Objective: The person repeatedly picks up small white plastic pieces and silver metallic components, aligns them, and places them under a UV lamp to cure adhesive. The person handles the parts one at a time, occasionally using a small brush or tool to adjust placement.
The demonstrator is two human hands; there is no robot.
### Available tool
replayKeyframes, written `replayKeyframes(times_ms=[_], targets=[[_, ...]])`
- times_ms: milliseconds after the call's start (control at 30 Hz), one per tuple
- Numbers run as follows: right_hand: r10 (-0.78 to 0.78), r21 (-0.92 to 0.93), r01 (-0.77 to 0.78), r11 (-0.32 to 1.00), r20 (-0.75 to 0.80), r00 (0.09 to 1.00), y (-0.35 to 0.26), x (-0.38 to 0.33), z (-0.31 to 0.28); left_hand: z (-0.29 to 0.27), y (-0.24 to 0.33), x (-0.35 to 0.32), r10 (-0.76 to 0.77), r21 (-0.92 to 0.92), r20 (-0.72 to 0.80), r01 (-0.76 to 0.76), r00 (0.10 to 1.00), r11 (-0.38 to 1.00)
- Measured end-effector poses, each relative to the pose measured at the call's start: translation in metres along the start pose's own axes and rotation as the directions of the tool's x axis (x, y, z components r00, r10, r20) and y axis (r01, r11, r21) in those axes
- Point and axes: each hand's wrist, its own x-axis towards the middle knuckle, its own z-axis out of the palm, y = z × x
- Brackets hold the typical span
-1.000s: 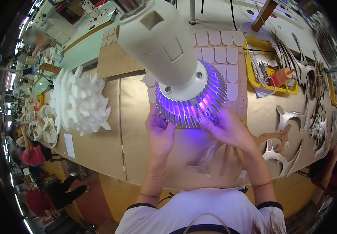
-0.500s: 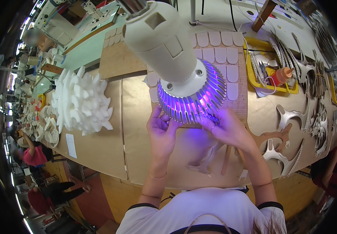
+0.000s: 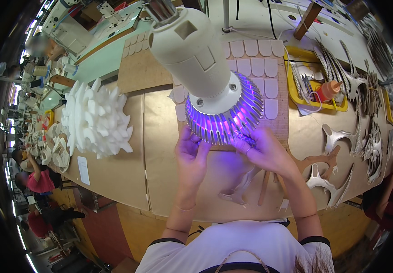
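Note:
A white lamp (image 3: 192,59) with a finned metal rim hangs close in front and gives off violet light. Under its near left edge is my left hand (image 3: 192,154), its fingers curled, the tips partly covered by the fins. My right hand (image 3: 265,150), wearing a ring, is bent beneath the near right edge with thumb and fingers together in the violet glow. Whatever they pinch is hidden by the lamp. Behind lies a board (image 3: 276,120) bearing rows of pale rounded tabs (image 3: 270,88). Cut pieces of silvery and brown material (image 3: 236,193) lie near my right forearm.
A spiky white foam mass (image 3: 97,120) stands at left, near a paper slip (image 3: 83,170). On the right are a yellow tray (image 3: 294,93) with an orange bottle (image 3: 328,91) and tools, plus silvery cut straps (image 3: 324,182). Other people (image 3: 39,182) are at far left.
The lamp appears slightly lower and to the right in view. My left hand has shifted a little right; my right hand stays nearly in place.

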Motion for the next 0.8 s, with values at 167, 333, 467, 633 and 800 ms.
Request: replayKeyframes(times_ms=[167,333,467,633,800], targets=[[0.054,0.036,-0.055,0.998,0.024,0.998,-0.002,-0.002,-0.002,0.013,-0.004,-0.009,-0.037,-0.161,-0.023,0.033,0.999,0.986],[0.071,0.039,-0.072,0.997,0.014,0.997,-0.003,-0.004,-0.002,0.017,-0.006,-0.012,0.0,-0.127,-0.053,-0.007,0.999,0.992],[0.047,0.028,-0.047,0.999,0.001,0.999,-0.001,-0.006,-0.001,0.012,-0.001,-0.01,-0.053,0.0,-0.078,0.054,0.996,0.999],[0.045,0.034,-0.045,0.998,-0.016,0.999,0.003,-0.008,0.004,0.01,0.008,-0.01,-0.077,-0.16,-0.042,0.069,0.996,0.985],[0.021,0.06,-0.019,0.998,-0.032,0.999,0.004,-0.008,0.007,0.011,0.012,-0.013,-0.115,-0.246,-0.026,0.105,0.993,0.964]])
